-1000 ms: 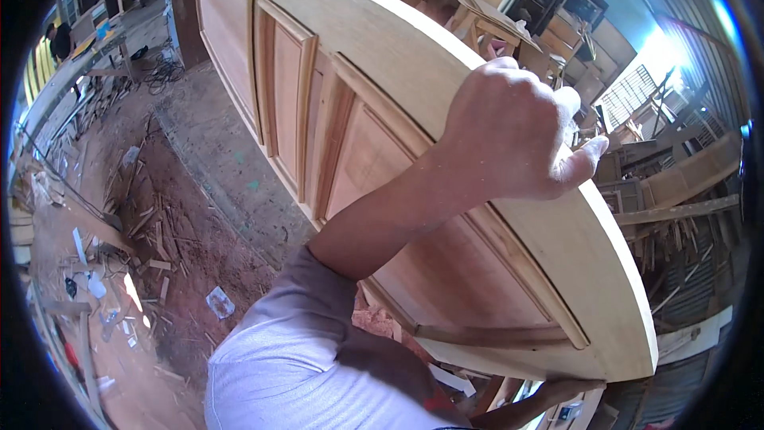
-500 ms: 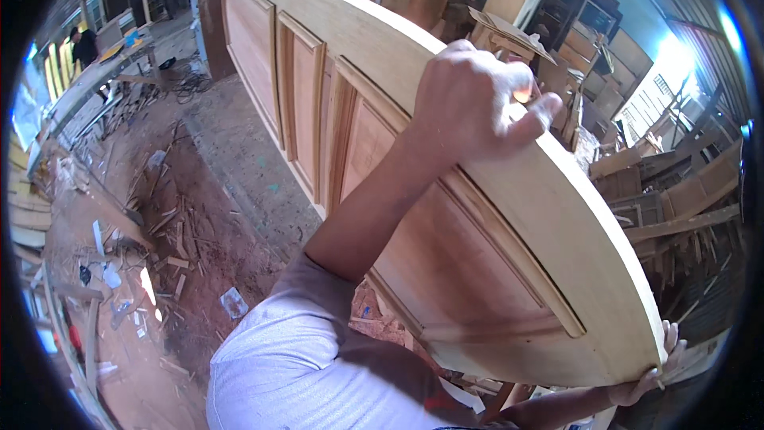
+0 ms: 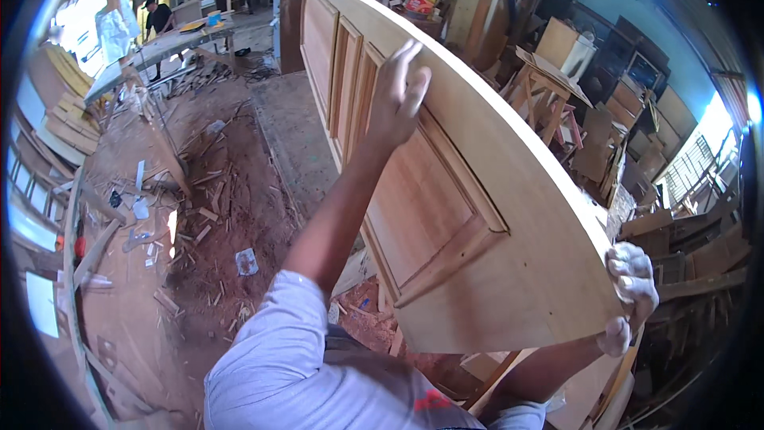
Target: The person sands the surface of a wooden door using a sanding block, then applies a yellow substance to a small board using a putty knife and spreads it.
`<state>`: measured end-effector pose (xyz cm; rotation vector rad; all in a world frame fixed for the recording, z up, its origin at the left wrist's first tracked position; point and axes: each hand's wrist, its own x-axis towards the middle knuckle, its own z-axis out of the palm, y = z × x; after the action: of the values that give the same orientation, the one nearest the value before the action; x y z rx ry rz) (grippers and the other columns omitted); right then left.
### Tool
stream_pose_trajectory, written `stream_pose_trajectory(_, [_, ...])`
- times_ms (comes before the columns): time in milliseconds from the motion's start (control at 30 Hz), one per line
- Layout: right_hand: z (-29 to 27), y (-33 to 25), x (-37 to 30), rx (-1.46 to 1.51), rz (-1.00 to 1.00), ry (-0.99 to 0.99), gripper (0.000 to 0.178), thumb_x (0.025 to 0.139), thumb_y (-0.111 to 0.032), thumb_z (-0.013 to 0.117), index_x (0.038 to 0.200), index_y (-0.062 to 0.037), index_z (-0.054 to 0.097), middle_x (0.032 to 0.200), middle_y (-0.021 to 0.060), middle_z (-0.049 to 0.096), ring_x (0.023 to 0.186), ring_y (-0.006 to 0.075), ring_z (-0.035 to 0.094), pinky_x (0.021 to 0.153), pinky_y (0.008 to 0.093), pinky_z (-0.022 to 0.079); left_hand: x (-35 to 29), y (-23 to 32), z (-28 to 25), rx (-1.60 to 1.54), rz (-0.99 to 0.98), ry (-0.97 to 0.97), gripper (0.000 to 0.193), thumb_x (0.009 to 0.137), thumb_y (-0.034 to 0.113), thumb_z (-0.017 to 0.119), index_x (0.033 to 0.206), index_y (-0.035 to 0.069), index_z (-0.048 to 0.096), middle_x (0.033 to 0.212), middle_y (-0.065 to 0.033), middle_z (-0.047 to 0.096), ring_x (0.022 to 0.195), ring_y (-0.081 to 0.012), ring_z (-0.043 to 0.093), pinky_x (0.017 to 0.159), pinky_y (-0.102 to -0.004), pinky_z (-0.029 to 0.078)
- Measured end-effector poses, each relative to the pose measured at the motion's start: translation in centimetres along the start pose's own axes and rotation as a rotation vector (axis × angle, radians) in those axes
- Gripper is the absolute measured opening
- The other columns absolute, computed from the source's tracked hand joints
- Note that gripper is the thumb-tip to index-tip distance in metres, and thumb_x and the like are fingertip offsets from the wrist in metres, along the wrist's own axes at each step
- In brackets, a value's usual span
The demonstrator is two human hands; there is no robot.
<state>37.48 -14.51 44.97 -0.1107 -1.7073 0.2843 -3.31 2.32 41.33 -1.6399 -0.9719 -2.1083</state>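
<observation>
A pale wooden panelled door (image 3: 549, 255) stands tilted on its side before me, running from the far upper middle to the near right. Its long upper edge is bright, and raised mouldings frame its reddish panels. My left hand (image 3: 396, 99) is over the panelled face just below that edge, fingers stretched out and apart, gripping nothing. Whether its palm touches the wood I cannot tell. My right hand (image 3: 633, 287), dusted whitish, has its fingers curled round the door's near right end.
Wood scraps (image 3: 211, 215) litter the dirt floor on the left. A workbench (image 3: 179, 48) stands at the far left, with a person in dark clothes (image 3: 159, 20) beside it and another in stripes behind. A wooden stool (image 3: 549, 84) and stacked boards (image 3: 676, 263) are beyond the door.
My left hand has let go of the upper edge and moved left onto the panelled face side, fingers opening. My right hand has come higher round the door's end. The view has shifted.
</observation>
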Motion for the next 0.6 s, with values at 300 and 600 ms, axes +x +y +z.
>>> stream_pose_trajectory(300, [-0.6,1.2,0.1,0.337,0.065,-0.097,0.022,0.077,-0.033,0.076,0.074,-0.0133,0.069,0.085,0.0072,0.072,0.099,0.0282,0.067,0.106,0.0519,0.042,-40.7,-3.6,-8.4,0.070,-1.198,-0.204,0.045,0.103,0.040,0.062,0.112,-0.004,0.071,0.100,-0.0185,0.076,0.101,-0.0251,0.072,0.090,-0.0414,0.053])
stream_pose_trajectory(600, [1.7,2.9,-0.9,0.470,0.033,-0.056,0.015,0.081,-0.032,0.070,0.075,-0.0202,0.063,0.083,-0.0057,0.068,0.094,0.0170,0.063,0.108,0.0425,0.035,-67.1,0.8,-9.7,-0.147,-2.124,-0.617,0.082,0.099,0.077,0.046,0.132,0.004,0.062,0.111,-0.0117,0.071,0.102,-0.0248,0.067,0.089,-0.0438,0.052])
